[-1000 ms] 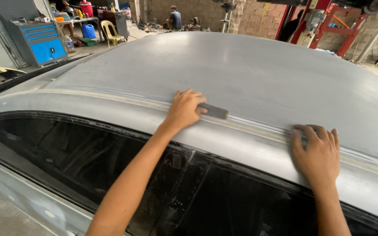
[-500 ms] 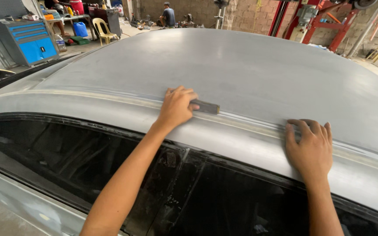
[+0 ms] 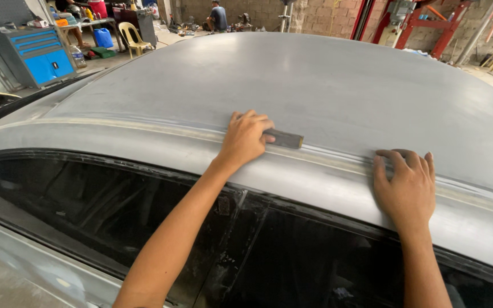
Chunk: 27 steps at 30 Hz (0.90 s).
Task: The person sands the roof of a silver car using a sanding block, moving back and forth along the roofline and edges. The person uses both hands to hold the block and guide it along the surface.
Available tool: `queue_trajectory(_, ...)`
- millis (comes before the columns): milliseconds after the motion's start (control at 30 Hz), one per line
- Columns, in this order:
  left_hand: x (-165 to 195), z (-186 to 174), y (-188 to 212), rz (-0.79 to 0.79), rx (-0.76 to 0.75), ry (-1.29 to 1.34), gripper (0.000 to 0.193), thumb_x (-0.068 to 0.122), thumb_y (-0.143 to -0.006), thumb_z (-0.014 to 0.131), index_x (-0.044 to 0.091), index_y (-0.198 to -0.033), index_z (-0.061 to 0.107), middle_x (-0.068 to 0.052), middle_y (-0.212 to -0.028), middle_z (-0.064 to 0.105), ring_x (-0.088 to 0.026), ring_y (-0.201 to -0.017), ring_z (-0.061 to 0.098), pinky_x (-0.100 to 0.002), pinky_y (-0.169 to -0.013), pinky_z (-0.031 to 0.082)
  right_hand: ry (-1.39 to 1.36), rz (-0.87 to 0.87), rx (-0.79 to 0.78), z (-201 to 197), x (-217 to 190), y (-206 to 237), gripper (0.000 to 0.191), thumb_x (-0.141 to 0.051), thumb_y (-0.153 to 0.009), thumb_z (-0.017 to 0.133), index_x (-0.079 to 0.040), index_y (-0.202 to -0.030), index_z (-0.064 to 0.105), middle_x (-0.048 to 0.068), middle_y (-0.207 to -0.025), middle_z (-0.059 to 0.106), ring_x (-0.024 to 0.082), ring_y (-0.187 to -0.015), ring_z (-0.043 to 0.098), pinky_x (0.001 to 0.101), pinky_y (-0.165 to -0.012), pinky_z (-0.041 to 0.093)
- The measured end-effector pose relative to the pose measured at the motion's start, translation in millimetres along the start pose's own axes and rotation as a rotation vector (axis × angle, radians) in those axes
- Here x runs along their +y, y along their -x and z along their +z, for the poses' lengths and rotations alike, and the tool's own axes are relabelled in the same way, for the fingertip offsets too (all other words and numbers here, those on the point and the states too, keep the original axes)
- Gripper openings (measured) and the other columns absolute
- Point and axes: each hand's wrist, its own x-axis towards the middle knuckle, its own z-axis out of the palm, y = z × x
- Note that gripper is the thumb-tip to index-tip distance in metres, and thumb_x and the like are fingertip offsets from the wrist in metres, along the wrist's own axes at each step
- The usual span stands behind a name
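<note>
left hand (image 3: 246,137) has its grip closed on a small grey sanding block (image 3: 285,138) pressed to the car roof (image 3: 315,74) edge; right hand (image 3: 404,188) rests flat, fingers spread, farther along.

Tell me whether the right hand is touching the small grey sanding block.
Apart. The head view shows the right hand flat on the grey car roof, bare roof between it and the small grey sanding block.

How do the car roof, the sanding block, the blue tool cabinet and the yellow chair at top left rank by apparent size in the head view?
1. Car roof, by far the largest.
2. Blue tool cabinet.
3. Yellow chair.
4. Sanding block, partly under the left hand; distance makes ranks 2 to 4 unsure as true sizes.
</note>
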Motion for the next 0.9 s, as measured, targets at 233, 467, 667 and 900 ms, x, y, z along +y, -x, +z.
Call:
queue_trajectory(233, -0.5, 1.9, -2.6, -0.029, -0.036, 0.006, 0.008, 0.015, -0.085, 0.077, 0.007, -0.087, 0.077, -0.003, -0.087, 0.074, -0.025, -0.092, 0.063, -0.047, -0.096, 0.043, -0.003, 0.0, -0.013, 0.5, 1.6, -0.3, 0.025, -0.03, -0.106, 0.061, -0.013, -0.114, 0.077, 0.012, -0.12, 0.07, 0.033, -0.123, 0.062, 0.0527, -0.129, 0.03)
queue_trajectory(467, 9.2, 6.5, -3.4, 0.035, -0.027, 0.024, 0.005, 0.013, -0.085, 0.076, 0.008, -0.086, 0.077, -0.002, -0.086, 0.073, -0.024, -0.095, 0.062, -0.048, -0.097, 0.043, -0.017, 0.001, -0.002, 1.0, -0.3, -1.3, 0.024, -0.029, -0.106, 0.061, -0.013, -0.114, 0.077, 0.013, -0.12, 0.071, 0.035, -0.121, 0.062, 0.0529, -0.129, 0.031)
queue_trajectory(667, 6.6, 10.1, -3.3, 0.059, 0.053, 0.027, 0.017, 0.015, -0.078, 0.079, 0.004, -0.09, 0.074, -0.008, -0.098, 0.071, -0.03, -0.101, 0.062, -0.049, -0.091, 0.043, 0.002, 0.001, 0.009, 0.0, 2.3, -6.1, 0.024, -0.028, -0.103, 0.061, -0.011, -0.109, 0.077, 0.016, -0.116, 0.071, 0.038, -0.117, 0.063, 0.0539, -0.126, 0.031)
queue_trajectory(900, 20.1, 6.8, -4.2, -0.003, 0.006, 0.033, 0.015, 0.016, -0.082, 0.079, 0.003, -0.087, 0.073, -0.007, -0.089, 0.071, -0.03, -0.095, 0.061, -0.048, -0.093, 0.044, -0.04, 0.04, 0.0, -9.4, 3.4, -9.1, 0.025, -0.026, -0.1, 0.06, -0.009, -0.107, 0.077, 0.014, -0.115, 0.07, 0.035, -0.117, 0.062, 0.0524, -0.124, 0.029)
